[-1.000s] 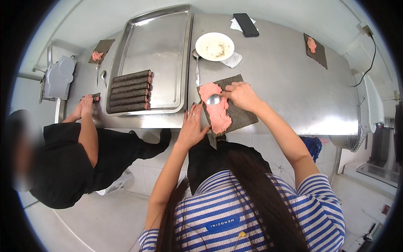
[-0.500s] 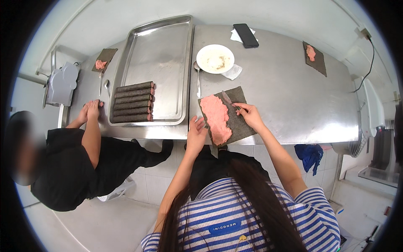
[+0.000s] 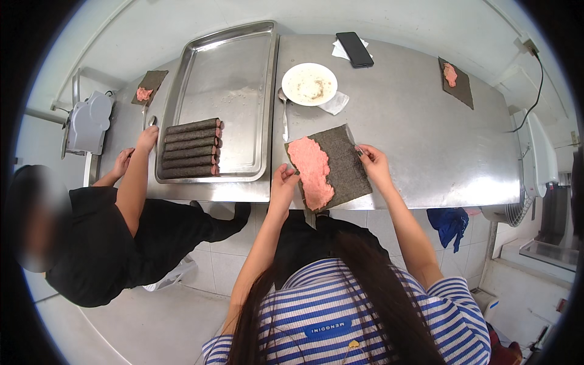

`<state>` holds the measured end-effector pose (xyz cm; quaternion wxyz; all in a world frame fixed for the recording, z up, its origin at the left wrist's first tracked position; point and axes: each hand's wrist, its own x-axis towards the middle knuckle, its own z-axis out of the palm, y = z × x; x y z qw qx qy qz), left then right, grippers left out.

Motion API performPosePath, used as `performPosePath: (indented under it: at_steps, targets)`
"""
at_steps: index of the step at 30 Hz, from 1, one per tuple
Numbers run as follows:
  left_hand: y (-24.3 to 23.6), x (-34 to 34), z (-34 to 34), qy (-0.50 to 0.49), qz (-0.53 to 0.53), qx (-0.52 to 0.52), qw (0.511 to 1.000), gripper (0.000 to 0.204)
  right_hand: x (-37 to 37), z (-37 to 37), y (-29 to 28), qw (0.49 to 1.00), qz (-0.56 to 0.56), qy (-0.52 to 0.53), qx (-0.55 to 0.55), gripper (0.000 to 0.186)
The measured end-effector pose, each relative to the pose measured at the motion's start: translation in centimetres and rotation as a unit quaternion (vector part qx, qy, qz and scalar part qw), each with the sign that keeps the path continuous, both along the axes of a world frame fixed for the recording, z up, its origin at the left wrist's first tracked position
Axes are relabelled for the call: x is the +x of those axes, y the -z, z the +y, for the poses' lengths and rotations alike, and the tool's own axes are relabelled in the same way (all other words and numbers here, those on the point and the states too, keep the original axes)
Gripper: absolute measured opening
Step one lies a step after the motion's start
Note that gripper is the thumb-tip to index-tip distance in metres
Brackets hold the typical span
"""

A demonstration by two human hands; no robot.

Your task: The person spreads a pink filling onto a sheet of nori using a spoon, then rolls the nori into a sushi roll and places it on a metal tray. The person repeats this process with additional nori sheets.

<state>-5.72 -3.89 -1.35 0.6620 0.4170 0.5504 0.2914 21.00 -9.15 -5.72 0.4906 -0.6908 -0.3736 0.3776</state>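
Observation:
A dark seaweed sheet [image 3: 350, 170] lies at the near table edge, with pink paste [image 3: 310, 170] spread in a long band over its left part. My left hand [image 3: 284, 185] is curled at the sheet's left edge, fingertips gripping it. My right hand [image 3: 374, 161] pinches the right edge near the upper corner; any utensil there is not clearly visible. Just beyond the sheet are a spoon [image 3: 285, 121], a white bowl [image 3: 309, 83] with pale residue and a white napkin [image 3: 333, 104].
A steel tray [image 3: 267, 73] holding several seaweed rolls [image 3: 188, 146] is left of me. A co-worker [image 3: 103, 243] reaches beside it toward spoons. Pasted sheets [image 3: 463, 91] lie at both far sides. A phone [image 3: 354, 48] rests behind the bowl; a fan [image 3: 514, 213] is at right.
The spoon left the paste and is no longer clearly seen in my right hand, which moved to the sheet's right edge. My left fingers curled onto the left edge. The co-worker's hands separated.

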Motion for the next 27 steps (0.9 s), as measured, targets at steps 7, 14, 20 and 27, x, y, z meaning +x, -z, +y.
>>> performPosePath:
  at_steps: [7, 14, 20, 27]
  targets:
    - [0.3, 0.8, -0.2, -0.007, -0.058, 0.007, 0.998, 0.057, -2.2, -1.6, 0.2, 0.973, -0.205, 0.044, 0.095, 0.013]
    - [0.0, 1.1, -0.2, -0.017, -0.110, -0.043, 0.993, 0.061, -3.1, -1.2, -1.1, 0.969, -0.241, 0.046, -0.002, 0.012]
    - [-1.7, 1.6, 0.2, 0.017, -0.146, -0.105, 0.984, 0.066, -2.2, -1.1, -1.4, 0.991, -0.130, 0.038, -0.015, 0.014]
    - [1.0, 5.2, -1.0, 0.088, -0.169, -0.147, 0.971, 0.072, 1.0, -3.8, -3.5, 0.981, -0.174, 0.075, 0.036, 0.013]
